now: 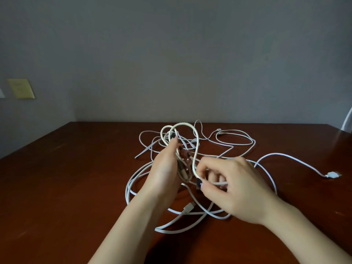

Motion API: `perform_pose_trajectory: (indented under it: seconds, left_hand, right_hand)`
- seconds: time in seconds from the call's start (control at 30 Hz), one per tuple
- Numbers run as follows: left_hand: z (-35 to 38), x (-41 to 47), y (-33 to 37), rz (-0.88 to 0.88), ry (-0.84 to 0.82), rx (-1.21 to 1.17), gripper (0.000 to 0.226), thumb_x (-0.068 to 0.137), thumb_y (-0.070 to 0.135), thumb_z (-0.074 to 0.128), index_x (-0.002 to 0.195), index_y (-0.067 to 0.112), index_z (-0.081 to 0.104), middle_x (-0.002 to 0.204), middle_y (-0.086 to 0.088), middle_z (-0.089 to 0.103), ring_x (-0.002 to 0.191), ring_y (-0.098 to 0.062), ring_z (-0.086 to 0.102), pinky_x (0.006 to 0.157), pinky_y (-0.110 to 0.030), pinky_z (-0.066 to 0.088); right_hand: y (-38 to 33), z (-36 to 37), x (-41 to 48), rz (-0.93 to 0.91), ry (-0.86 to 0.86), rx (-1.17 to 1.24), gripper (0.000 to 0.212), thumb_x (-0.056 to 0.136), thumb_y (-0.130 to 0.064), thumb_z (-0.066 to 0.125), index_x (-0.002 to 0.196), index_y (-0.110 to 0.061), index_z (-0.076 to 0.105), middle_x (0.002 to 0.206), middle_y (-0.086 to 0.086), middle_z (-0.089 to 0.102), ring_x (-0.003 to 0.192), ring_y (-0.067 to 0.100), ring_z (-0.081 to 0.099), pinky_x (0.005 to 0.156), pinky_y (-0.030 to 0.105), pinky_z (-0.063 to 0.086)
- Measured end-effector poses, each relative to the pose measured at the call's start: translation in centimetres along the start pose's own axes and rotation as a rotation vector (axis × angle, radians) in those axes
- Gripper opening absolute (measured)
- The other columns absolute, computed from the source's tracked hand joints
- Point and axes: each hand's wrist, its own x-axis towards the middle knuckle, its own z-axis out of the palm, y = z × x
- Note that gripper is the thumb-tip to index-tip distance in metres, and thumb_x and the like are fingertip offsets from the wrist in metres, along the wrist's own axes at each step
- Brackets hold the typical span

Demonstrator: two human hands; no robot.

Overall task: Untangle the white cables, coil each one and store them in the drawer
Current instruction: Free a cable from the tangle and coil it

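A tangle of several white cables (236, 143) lies on the dark red-brown table (76, 178). My left hand (165, 168) holds a raised bunch of loops (182, 128) of one cable above the pile, its fingers curled round the strands. My right hand (230, 187) pinches a stretch of the same cable between thumb and fingers, just right of the left hand. One cable runs off to the right and ends in a white plug (333, 174) lying flat. Another plug (188, 208) lies below my hands. No drawer is in view.
A grey wall stands behind the table's far edge. A yellow note (21, 88) sticks to the wall at the left. A white object (347, 121) shows at the right edge. Bare tabletop spreads to the left of the cables.
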Motion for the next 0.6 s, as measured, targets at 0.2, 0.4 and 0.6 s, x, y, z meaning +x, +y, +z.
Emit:
perform_pose_trajectory:
  seconds: [0.2,0.4,0.6]
  left_hand:
    - [0.6,-0.3,-0.4,-0.005,-0.084,0.174,0.033,0.097,0.023,0.034,0.066,0.019,0.045,0.051,0.007,0.042,0.044,-0.010,0.038,0.046,-0.022,0.032]
    - [1.0,-0.8,-0.6,-0.022,-0.144,0.251,0.036,0.099,0.023,0.032,0.064,0.019,0.039,0.052,0.005,0.033,0.042,-0.010,0.031,0.041,-0.019,0.029]
    - [1.0,-0.9,-0.5,0.050,-0.063,0.272,0.034,0.095,0.016,0.034,0.061,0.018,0.036,0.045,0.008,0.033,0.039,-0.007,0.030,0.044,-0.021,0.026]
  right_hand:
    - [1.4,-0.2,0.9,0.612,-0.011,0.432,0.036,0.090,-0.057,0.040,0.111,-0.032,0.054,0.071,-0.007,0.062,0.054,0.008,0.054,0.052,0.024,0.044]
    - [1.6,-0.2,1.3,0.478,0.428,0.614,0.015,0.100,-0.030,0.041,0.099,-0.028,0.056,0.057,-0.005,0.055,0.044,0.010,0.036,0.045,0.028,0.029]
    - [0.9,0.1,0.7,0.125,0.648,0.169,0.003,0.093,-0.025,0.049,0.092,-0.028,0.051,0.062,-0.006,0.057,0.054,0.012,0.055,0.051,0.030,0.044]
